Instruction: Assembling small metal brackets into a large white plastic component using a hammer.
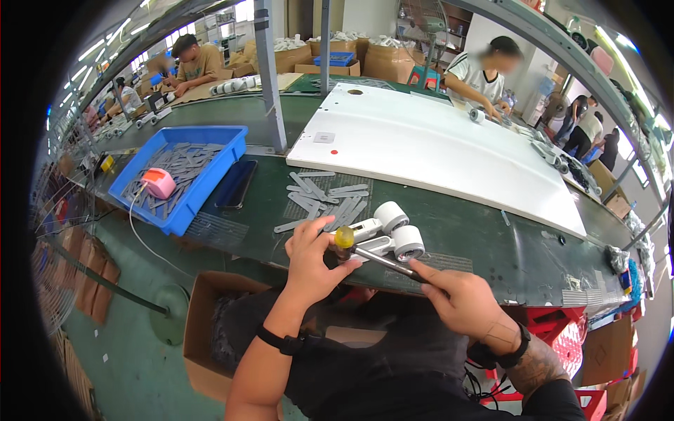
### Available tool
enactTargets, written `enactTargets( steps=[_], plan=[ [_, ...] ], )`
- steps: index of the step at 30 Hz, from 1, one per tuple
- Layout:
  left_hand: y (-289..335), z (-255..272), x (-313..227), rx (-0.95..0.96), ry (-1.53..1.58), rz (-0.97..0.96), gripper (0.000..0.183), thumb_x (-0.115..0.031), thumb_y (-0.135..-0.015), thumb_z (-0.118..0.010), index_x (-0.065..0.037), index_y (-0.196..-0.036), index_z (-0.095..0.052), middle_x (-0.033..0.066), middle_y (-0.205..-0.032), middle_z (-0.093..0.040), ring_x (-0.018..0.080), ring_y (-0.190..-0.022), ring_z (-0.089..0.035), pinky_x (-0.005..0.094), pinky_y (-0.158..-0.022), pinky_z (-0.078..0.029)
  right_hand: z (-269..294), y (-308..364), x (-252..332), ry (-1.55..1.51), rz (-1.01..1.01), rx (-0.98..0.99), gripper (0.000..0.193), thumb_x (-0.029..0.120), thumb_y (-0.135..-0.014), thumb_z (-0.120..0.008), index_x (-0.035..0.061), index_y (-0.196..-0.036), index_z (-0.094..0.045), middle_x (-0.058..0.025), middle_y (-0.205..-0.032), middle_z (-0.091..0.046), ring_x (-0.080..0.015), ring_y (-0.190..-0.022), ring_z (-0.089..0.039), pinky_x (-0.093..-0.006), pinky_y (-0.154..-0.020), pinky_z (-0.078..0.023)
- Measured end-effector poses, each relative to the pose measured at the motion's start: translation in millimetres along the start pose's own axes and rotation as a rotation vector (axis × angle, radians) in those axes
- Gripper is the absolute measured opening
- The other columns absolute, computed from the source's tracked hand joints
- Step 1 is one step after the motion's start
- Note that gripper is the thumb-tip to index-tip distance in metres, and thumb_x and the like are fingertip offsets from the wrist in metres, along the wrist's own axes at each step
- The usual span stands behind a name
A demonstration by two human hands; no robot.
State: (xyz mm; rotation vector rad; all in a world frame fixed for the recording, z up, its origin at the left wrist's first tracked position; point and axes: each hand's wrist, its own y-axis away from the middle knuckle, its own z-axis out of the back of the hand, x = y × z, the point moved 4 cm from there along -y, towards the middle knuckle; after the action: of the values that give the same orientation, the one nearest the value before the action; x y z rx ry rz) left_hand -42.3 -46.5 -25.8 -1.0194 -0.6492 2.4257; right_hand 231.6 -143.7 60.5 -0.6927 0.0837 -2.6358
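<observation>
My right hand [460, 298] is closed around the dark handle of a small hammer [382, 262] with a metal shaft and a yellow-faced head. The hammer head lies in front of a white two-wheeled part [377, 245] at the table's near edge. My left hand [312, 259] grips the left end of this part between thumb and fingers; the hammer head hides part of the hold. Its two white wheels point away to the right. Just beyond lies a loose pile of flat grey strips [326, 196] on the green table [449, 210].
A blue tray [175, 223] full of grey strips stands at the left, with a pink corded device [159, 182] in it. Beside it lies a dark phone [237, 184]. A large white panel [435, 154] spans the far side. Below the table sits an open cardboard box [200, 337]. Co-workers sit beyond.
</observation>
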Motion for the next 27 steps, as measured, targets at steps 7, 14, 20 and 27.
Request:
enactTargets(
  steps=[7,14,20,27],
  plan=[
    [-5,2,-2,0.014,-0.062,-0.031,0.053,-0.035,-0.077,-0.098,-0.011,-0.118,-0.073,0.0064,-0.155,-0.061,0.033,-0.144,-0.053,0.0502,-0.116,-0.038,-7,-2,-11,-0.087,-0.027,0.003,0.052,0.015,-0.107,-0.068,0.0206,-0.158,-0.064,-0.0169,-0.094,-0.076,-0.0413,-0.088,-0.074,-0.0485,-0.079,-0.059],
    [-21,67,64,-0.077,0.42,0.285,0.035,-0.013,-0.087,-0.091,-0.004,-0.117,-0.075,0.0051,-0.098,-0.063,0.0198,-0.08,-0.056,0.0352,-0.077,-0.052,17,12,-39,-0.393,-0.134,-0.277,0.047,0.003,-0.106,-0.066,0.0017,-0.153,-0.066,-0.0242,-0.138,-0.077,-0.0237,-0.13,-0.073,-0.0336,-0.111,-0.052],
    [-46,59,83,0.223,-0.224,0.271,0.026,-0.029,-0.096,-0.082,-0.014,-0.117,-0.084,0.0147,-0.092,-0.08,0.0363,-0.088,-0.077,0.0461,-0.077,-0.059,22,32,-131,-0.299,-0.239,-0.472,0.047,0.002,-0.107,-0.062,-0.0012,-0.154,-0.064,-0.0206,-0.14,-0.077,-0.0218,-0.133,-0.069,-0.0327,-0.116,-0.048],
    [-45,68,97,0.105,-0.381,0.357,0.021,-0.031,-0.105,-0.07,-0.014,-0.106,-0.082,0.0171,-0.089,-0.079,0.0421,-0.086,-0.076,0.0524,-0.075,-0.059,14,41,-159,0.292,-0.234,-0.582,0.05,0.006,-0.106,-0.067,0.0207,-0.154,-0.07,-0.0121,-0.093,-0.071,-0.033,-0.077,-0.068,-0.0432,-0.071,-0.056]
  ],
)
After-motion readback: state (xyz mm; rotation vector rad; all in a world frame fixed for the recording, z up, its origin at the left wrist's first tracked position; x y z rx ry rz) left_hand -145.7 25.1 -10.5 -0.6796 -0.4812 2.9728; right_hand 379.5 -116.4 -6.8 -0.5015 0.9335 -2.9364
